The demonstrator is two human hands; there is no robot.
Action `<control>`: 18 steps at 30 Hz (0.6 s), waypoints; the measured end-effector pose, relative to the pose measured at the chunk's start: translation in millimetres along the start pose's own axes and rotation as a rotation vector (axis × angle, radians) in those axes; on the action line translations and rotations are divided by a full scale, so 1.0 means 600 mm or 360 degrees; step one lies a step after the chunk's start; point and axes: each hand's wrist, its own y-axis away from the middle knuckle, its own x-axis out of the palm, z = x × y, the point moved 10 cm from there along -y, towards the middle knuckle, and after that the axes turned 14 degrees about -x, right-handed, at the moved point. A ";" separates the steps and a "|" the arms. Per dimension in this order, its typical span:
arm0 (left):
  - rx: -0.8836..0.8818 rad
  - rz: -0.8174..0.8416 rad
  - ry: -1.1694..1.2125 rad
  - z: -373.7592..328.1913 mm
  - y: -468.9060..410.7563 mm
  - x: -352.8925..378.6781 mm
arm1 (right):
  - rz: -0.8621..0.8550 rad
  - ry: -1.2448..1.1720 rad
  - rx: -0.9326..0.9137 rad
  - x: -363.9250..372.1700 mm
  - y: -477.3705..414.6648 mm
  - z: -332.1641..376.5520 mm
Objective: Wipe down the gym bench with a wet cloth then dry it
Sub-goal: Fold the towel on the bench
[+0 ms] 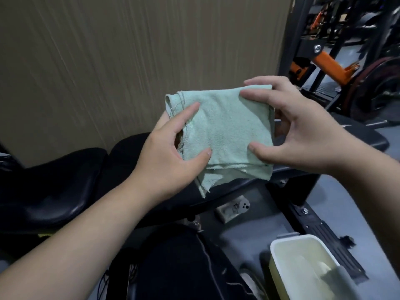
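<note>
A folded pale green cloth (225, 131) hangs in the air above the black padded gym bench (60, 187). My left hand (171, 152) pinches the cloth's left edge, thumb on top and fingers underneath. My right hand (292, 131) pinches its right edge between thumb and fingers. A loose corner dangles below the fold. The bench's long pad (357, 135) runs off to the right behind my hands.
A white rectangular tub (303, 265) of cloudy water with another cloth in it stands on the grey floor at lower right. Behind the bench is a brown panelled wall (108, 61). An orange and black weight machine (337, 63) with plates fills the upper right.
</note>
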 end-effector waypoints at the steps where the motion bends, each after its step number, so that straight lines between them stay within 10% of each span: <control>1: -0.0007 0.0003 -0.0016 0.000 0.002 0.014 | 0.0013 0.0034 0.0006 -0.005 0.010 -0.007; 18: -0.0400 0.0431 -0.0095 0.082 0.118 0.366 | 0.0253 0.0062 0.0553 -0.012 0.325 -0.167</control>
